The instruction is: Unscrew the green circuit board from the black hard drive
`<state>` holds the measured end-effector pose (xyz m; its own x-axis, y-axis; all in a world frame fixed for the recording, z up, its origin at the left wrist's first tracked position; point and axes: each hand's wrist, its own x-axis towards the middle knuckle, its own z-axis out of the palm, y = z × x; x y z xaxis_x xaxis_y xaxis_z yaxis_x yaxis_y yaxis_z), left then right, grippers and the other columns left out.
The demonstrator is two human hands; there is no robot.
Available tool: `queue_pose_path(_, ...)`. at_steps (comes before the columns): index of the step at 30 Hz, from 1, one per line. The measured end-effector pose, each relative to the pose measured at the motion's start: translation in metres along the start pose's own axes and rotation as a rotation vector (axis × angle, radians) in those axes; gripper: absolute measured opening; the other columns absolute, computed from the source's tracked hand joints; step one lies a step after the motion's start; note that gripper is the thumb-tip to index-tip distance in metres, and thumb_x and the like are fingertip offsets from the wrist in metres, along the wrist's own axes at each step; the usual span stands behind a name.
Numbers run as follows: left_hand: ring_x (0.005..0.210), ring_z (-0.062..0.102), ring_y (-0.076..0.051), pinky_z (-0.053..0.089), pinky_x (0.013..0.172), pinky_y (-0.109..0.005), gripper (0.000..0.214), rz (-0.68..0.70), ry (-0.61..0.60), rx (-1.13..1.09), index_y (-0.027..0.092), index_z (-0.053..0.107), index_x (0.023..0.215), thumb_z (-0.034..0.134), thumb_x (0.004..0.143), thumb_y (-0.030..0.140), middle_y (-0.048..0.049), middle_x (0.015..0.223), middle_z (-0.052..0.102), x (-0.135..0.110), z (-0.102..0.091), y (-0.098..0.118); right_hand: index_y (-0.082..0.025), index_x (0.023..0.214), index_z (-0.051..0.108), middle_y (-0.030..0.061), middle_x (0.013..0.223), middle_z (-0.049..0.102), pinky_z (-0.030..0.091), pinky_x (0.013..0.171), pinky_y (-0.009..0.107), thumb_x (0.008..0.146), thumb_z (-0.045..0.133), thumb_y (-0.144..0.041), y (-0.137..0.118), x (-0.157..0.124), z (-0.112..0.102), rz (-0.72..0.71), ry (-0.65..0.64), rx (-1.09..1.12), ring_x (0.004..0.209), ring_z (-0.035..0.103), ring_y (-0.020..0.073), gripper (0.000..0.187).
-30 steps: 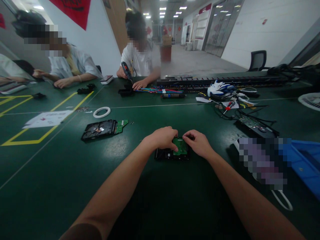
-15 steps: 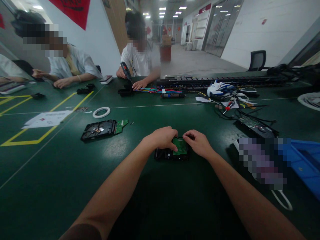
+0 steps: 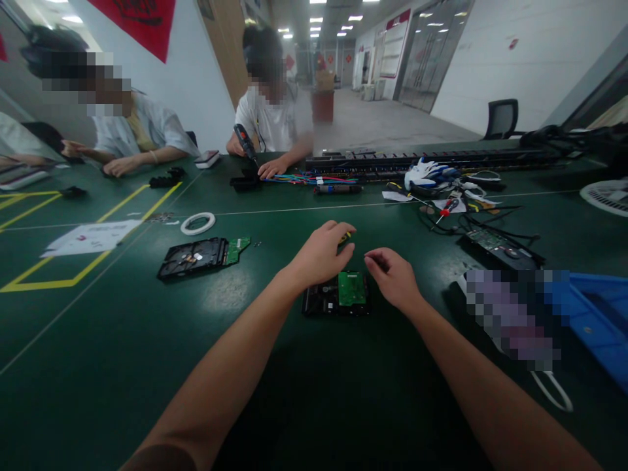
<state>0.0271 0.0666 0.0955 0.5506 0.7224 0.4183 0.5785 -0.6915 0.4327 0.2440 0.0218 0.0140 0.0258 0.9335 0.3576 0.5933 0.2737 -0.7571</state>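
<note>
A hard drive with a green circuit board on its upper face lies flat on the table in front of me. My left hand is raised above its far left edge, fingers curled around a small yellow-and-black tool, mostly hidden by the hand. Just off the drive's far right corner is my right hand, thumb and index finger pinched together. Whatever sits in that pinch, if anything, is too small to make out.
On the left are a second hard drive with its board sticking out, a white ring and a paper sheet. Gloves, cables, another drive and a blue bin sit right. Opposite, a co-worker holds a power screwdriver.
My left hand has lifted up and away from the circuit board, and the yellow-and-black tool now shows under its fingers. My right hand has drawn slightly right, off the board's edge.
</note>
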Motion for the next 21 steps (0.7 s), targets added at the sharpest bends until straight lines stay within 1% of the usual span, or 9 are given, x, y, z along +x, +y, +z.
queue_pose_path(3,0.112,0.065,-0.021,0.053,0.102,-0.038,0.038,0.082,0.162,-0.173,0.017,0.065,0.136,0.059,0.099,0.014,-0.01,0.117,0.066,0.001,-0.004,0.012,-0.023,0.109,0.07,0.0075,0.104,0.073,0.054,0.075,0.038,0.1,0.064,-0.039,-0.025,-0.004,-0.008,-0.162,0.146,-0.05,0.085,0.068,0.0214,0.02)
queue_pose_path(5,0.108,0.066,-0.019,0.054,0.098,-0.036,0.035,0.14,0.2,-0.289,0.02,0.068,0.131,0.064,0.097,0.013,-0.0075,0.113,0.067,0.001,-0.006,0.02,-0.023,0.115,0.068,0.007,0.105,0.073,0.055,0.075,0.037,0.098,0.066,-0.037,-0.039,-0.008,-0.01,-0.253,0.134,-0.022,0.082,0.068,0.0201,0.022)
queue_pose_path(7,0.107,0.067,-0.019,0.055,0.098,-0.037,0.032,0.174,0.212,-0.398,0.022,0.07,0.125,0.069,0.095,0.013,-0.0054,0.112,0.07,0.0,-0.006,0.028,-0.023,0.12,0.064,0.0052,0.1,0.073,0.055,0.072,0.036,0.096,0.069,-0.036,-0.048,-0.011,-0.011,-0.298,0.121,-0.023,0.077,0.066,0.019,0.027)
queue_pose_path(9,0.107,0.068,-0.02,0.055,0.099,-0.038,0.029,0.191,0.191,-0.474,0.022,0.071,0.121,0.073,0.093,0.014,-0.0051,0.113,0.073,-0.001,-0.004,0.034,-0.024,0.123,0.063,0.0043,0.099,0.073,0.054,0.07,0.036,0.095,0.069,-0.034,-0.051,-0.014,-0.011,-0.311,0.16,-0.032,0.074,0.064,0.0183,0.031)
queue_pose_path(13,0.111,0.069,-0.021,0.055,0.104,-0.04,0.031,0.198,0.145,-0.529,0.023,0.071,0.123,0.074,0.093,0.015,-0.0055,0.117,0.074,-0.001,0.002,0.041,-0.024,0.12,0.064,0.0036,0.098,0.072,0.054,0.068,0.035,0.096,0.067,-0.031,-0.049,-0.015,-0.012,-0.316,0.195,-0.027,0.071,0.064,0.0174,0.025)
queue_pose_path(14,0.115,0.068,-0.022,0.054,0.106,-0.042,0.038,0.184,0.137,-0.529,0.025,0.068,0.13,0.074,0.093,0.016,-0.0059,0.122,0.073,-0.001,0.004,0.04,-0.024,0.118,0.065,0.0037,0.097,0.072,0.054,0.069,0.035,0.097,0.066,-0.032,-0.048,-0.015,-0.013,-0.317,0.188,-0.027,0.072,0.065,0.0178,0.023)
queue_pose_path(17,0.123,0.065,-0.025,0.055,0.107,-0.045,0.075,0.08,0.141,-0.515,0.028,0.044,0.157,0.08,0.091,0.028,-0.0107,0.144,0.062,-0.006,0.007,0.033,-0.024,0.118,0.065,0.0051,0.1,0.073,0.056,0.074,0.037,0.098,0.067,-0.035,-0.043,-0.013,-0.016,-0.29,0.207,-0.01,0.08,0.068,0.0201,0.023)
queue_pose_path(18,0.123,0.066,-0.025,0.055,0.107,-0.046,0.075,0.036,0.145,-0.49,0.027,0.04,0.159,0.076,0.094,0.032,-0.0121,0.146,0.061,-0.01,0.009,0.029,-0.025,0.12,0.065,0.0056,0.101,0.074,0.057,0.076,0.037,0.098,0.067,-0.037,-0.04,-0.012,-0.017,-0.264,0.233,0.001,0.082,0.069,0.0207,0.025)
queue_pose_path(21,0.128,0.062,-0.027,0.05,0.113,-0.051,0.062,-0.063,0.132,-0.31,0.021,0.043,0.155,0.065,0.101,0.042,-0.0143,0.14,0.063,-0.031,0.015,0.02,-0.025,0.119,0.064,0.0055,0.099,0.074,0.058,0.078,0.038,0.097,0.07,-0.04,-0.026,-0.006,-0.016,-0.169,0.326,0.013,0.082,0.07,0.0212,0.027)
